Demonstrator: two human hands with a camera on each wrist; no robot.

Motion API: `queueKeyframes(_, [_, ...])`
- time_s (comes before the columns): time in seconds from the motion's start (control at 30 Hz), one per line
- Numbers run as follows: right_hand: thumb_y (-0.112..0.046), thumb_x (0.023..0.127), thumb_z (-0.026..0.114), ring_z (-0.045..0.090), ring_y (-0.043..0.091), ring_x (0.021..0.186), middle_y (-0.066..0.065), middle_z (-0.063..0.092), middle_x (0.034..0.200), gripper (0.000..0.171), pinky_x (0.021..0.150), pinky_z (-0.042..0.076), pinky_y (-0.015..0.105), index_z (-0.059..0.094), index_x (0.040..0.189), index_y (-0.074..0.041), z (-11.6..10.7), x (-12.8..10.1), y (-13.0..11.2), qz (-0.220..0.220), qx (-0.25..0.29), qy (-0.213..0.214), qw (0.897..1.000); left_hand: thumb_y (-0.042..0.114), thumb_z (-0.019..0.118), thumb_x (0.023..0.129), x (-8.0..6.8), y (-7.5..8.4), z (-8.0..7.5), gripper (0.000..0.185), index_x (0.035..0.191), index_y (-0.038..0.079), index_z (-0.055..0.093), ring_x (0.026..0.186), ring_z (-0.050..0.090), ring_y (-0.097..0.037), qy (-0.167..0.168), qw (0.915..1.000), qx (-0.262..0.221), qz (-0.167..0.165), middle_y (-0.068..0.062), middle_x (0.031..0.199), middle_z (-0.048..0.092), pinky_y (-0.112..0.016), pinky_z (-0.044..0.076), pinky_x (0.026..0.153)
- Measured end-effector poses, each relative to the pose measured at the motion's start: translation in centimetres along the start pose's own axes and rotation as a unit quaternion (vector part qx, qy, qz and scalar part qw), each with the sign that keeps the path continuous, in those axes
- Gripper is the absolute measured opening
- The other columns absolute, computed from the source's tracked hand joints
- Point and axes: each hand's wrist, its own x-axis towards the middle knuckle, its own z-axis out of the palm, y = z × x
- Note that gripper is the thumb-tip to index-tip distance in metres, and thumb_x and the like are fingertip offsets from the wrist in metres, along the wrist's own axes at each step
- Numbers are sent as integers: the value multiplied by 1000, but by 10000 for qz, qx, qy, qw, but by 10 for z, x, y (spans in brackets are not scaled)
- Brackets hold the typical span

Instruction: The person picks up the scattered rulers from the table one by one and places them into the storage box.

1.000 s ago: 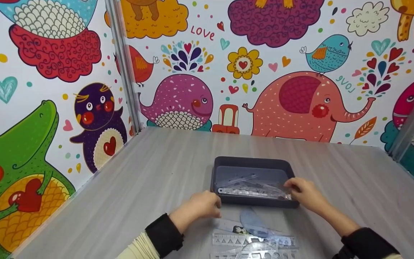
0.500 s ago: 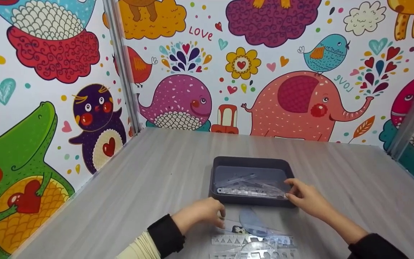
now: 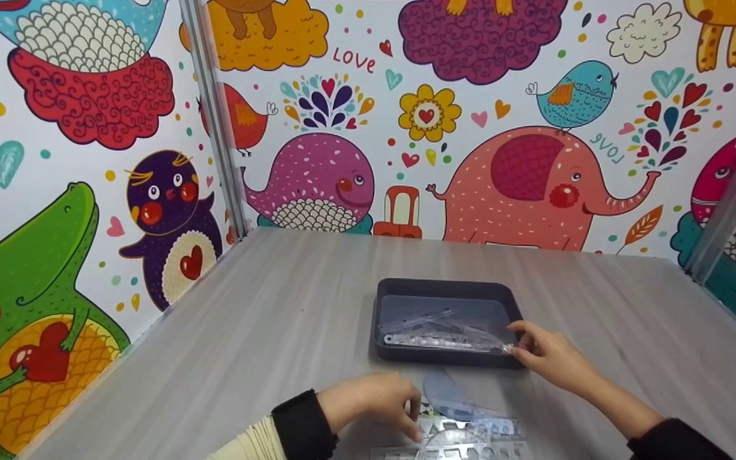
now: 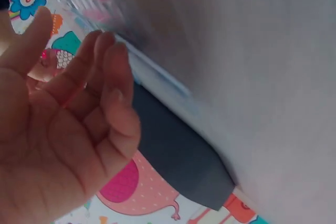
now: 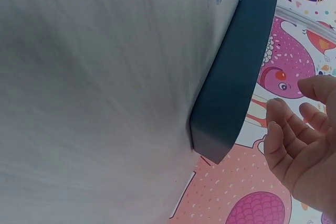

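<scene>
A dark grey tray (image 3: 400, 285) stands on the table with several clear plastic rulers (image 3: 438, 340) lying in it. My right hand (image 3: 550, 354) is at the tray's near right corner, thumb and fingers spread above the rim by a ruler's end. In the right wrist view its fingers are loosely bent, with nothing between them. In front of the tray lie clear stencil rulers (image 3: 502, 450) and a bluish transparent rounded piece (image 3: 446, 396). My left hand (image 3: 377, 402) hangs over their left side, fingers pointing down and partly hiding them. The left wrist view (image 4: 63, 129) shows its palm bare.
The grey wood-grain table (image 3: 246, 358) runs back to a wall (image 3: 368, 70) printed with cartoon animals. Another printed panel (image 3: 74, 223) borders the left side, with metal posts (image 3: 214, 128) at the corners.
My left hand has moved from the tray's near left corner toward me and right, over the stencil rulers. The right hand's fingers have spread apart at the tray's right corner.
</scene>
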Motion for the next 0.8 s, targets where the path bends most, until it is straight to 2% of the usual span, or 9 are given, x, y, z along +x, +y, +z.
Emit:
queueKeyframes(0.1, [-15,77,56,42,6,52,-4,49,65,29,45,36,20,48,105,-8,0,-1,1,-6,-61,-36,10000,48,64,59,-2,9,3,28,66,24,53,58,45,-5,-12,9994,360,15,11,66,51,-21,35,52])
queueKeyframes(0.2, [-14,77,56,42,5,52,-5,49,65,29,45,36,20,48,105,-8,0,-1,2,4,-68,-87,9999,44,67,59,-2,15,5,26,64,23,52,58,45,-6,126,9982,580,-62,11,63,50,-22,36,51])
queueKeyframes(0.33, [-14,77,56,42,4,51,-5,50,65,29,45,36,20,49,104,-8,1,-2,3,-59,-34,-81,9999,38,69,58,0,15,6,26,68,21,52,59,45,-6,346,9972,594,-279,11,63,48,-22,37,54])
queueKeyframes(0.47, [-17,78,56,42,2,48,-5,51,66,29,44,36,20,48,104,-7,0,-4,5,-304,-16,-54,9995,35,71,56,3,13,8,27,70,20,54,59,46,-7,492,9955,738,-327,10,64,49,-21,37,53])
queueKeyframes(0.63, [-15,79,55,43,1,47,-2,53,68,30,42,36,21,46,106,-7,0,-5,8,-487,52,-127,9987,32,72,55,4,13,9,21,63,20,55,54,45,-7,411,9954,796,-331,11,59,50,-21,35,47])
queueKeyframes(0.8, [-15,79,54,44,3,47,0,54,70,31,42,36,21,46,107,-5,0,-6,10,-376,117,-219,9990,31,72,56,5,14,9,21,64,20,56,54,45,-7,304,9965,650,-428,11,60,50,-21,35,49])
